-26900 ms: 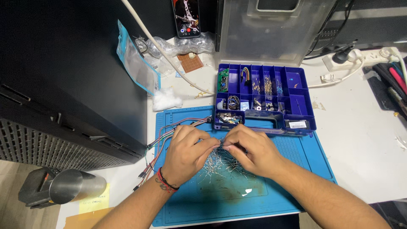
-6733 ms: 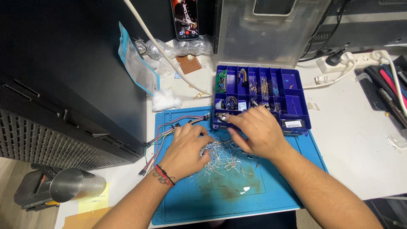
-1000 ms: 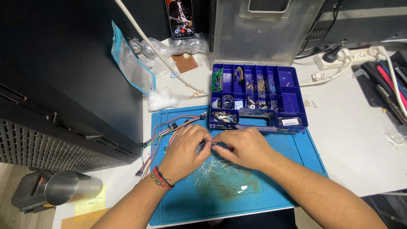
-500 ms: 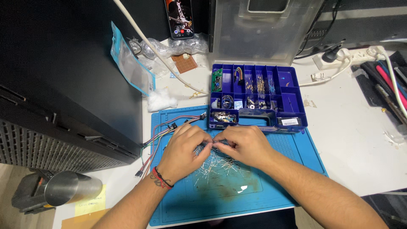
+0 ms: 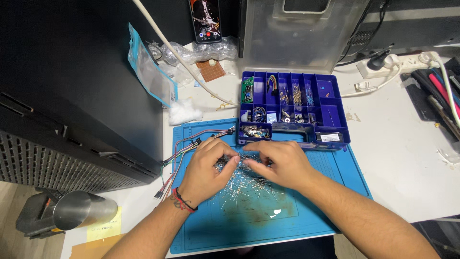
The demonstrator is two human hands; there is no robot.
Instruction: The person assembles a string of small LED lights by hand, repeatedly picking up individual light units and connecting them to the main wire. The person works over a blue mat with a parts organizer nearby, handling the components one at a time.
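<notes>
Both hands [image 5: 249, 165] hide fingertips (blurred), wire pile [image 5: 244, 184]

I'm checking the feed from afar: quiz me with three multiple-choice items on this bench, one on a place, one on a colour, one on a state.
1. Where does the pile of small wire-legged parts lie?
A. on the blue mat
B. inside the compartment box
C. on the floor

2. What colour is the compartment box?
A. red
B. dark blue
C. white

3. How is the box's clear lid?
A. shut flat
B. taken off and lying on the mat
C. swung open, standing upright behind the box

Answers:
1. A: the parts spread on the mat under the left hand and right hand.
2. B: its walls and dividers are dark blue.
3. C: the compartments lie bare and the lid rises behind them.
</notes>
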